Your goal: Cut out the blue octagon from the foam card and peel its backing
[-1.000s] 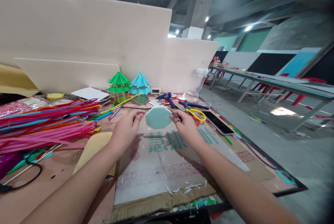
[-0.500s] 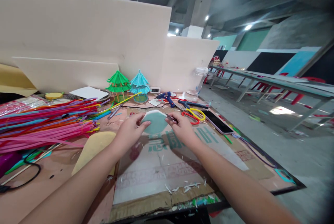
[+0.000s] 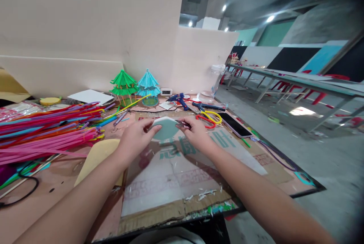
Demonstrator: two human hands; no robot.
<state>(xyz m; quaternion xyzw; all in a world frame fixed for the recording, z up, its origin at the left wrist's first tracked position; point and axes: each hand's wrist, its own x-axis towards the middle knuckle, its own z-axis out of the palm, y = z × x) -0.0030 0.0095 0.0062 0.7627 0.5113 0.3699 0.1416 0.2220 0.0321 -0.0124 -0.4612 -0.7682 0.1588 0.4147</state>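
My left hand (image 3: pixel 139 134) pinches the left edge of a pale green, many-sided flat piece (image 3: pixel 166 128) with a white edge, held above the work surface. At its right edge, my right hand (image 3: pixel 194 132) is closed on a small dark craft knife (image 3: pixel 183 123), its tip close to or touching the piece. Most of the knife is hidden by my fingers. Below both hands lies a cardboard sheet (image 3: pixel 153 213) under a translucent printed plastic sheet (image 3: pixel 170 183). White shavings (image 3: pixel 207 194) lie along its near edge.
To the left is a bundle of coloured pipe cleaners (image 3: pixel 51 126). Green (image 3: pixel 123 84) and blue (image 3: pixel 148 84) little pagodas stand behind. A blue glue gun (image 3: pixel 179 100), scissors (image 3: pixel 212 117), a phone (image 3: pixel 236 125) and a clear jar (image 3: pixel 215 79) stretch along the right.
The view has shifted slightly, so the table things sit a little further left and higher. My hands keep hold of the piece and knife, with the piece tilted a little differently.
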